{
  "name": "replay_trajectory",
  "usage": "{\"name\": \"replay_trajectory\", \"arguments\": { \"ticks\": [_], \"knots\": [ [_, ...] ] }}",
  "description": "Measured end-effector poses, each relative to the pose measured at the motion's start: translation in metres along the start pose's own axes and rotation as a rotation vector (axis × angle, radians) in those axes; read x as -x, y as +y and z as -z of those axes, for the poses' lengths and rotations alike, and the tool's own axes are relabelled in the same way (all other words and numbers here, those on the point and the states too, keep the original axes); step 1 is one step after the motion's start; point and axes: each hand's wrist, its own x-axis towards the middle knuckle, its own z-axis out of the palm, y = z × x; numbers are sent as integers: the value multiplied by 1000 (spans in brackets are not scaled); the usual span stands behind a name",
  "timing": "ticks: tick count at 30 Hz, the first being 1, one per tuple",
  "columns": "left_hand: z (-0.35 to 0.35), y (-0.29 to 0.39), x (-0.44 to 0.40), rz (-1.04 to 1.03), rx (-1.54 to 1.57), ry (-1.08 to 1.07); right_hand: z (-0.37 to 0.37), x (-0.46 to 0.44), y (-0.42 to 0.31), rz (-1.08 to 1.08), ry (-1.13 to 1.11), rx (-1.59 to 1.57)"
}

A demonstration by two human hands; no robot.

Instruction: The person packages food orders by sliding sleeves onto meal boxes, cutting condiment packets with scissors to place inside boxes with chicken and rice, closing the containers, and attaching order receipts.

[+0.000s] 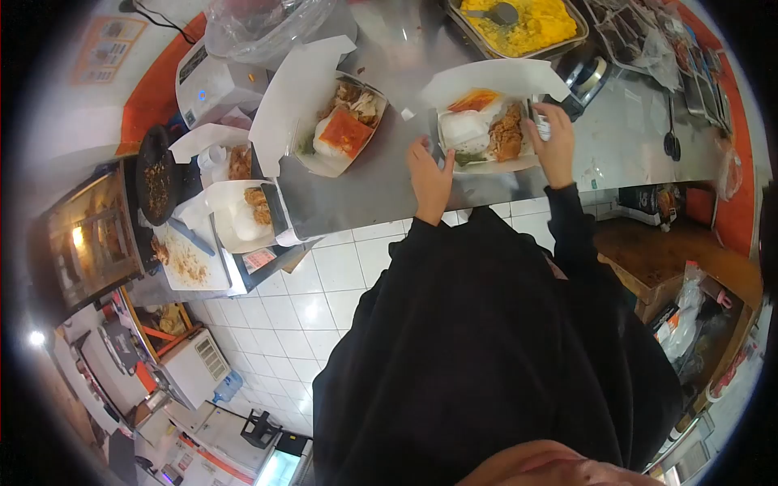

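An opened paper food box (494, 166) sits in front of me on the metal counter, with white rice (463, 128), a red-orange sauce packet (474, 100), fried chicken (507, 134) and some greens (468, 158) inside. My right hand (556, 147) is closed at the box's right side, thumb and fingers pinching its side wall; a small white printed patch shows between them. My left hand (430, 180) rests by the box's left front corner, thumb and fingers apart. A second opened box (331, 166) holds rice, chicken and a red-orange packet.
Two smaller filled boxes (243, 243) stand at the left, near a cutting board (190, 255) with a knife (193, 237) and a dark stone mortar (156, 174). A metal tray of yellow food (519, 28) is at the back. Black tongs (671, 138) lie at the right.
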Motion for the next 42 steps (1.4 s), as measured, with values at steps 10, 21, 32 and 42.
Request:
{"name": "replay_trajectory", "arguments": {
  "ticks": [10,21,32,42],
  "knots": [
    [32,25,-84,-545,-227,78,-64,-41,-27,497,-22,402],
    [27,33,-103,-500,-237,-239,-21,-26,-9,295,-118,-39],
    [-10,-25,-46,-670,-51,-242,-5,-2,57,357,-324,-33],
    [8,17,-82,22,397,-564,-2,-22,56,-184,-446,-436]
  ]
}}
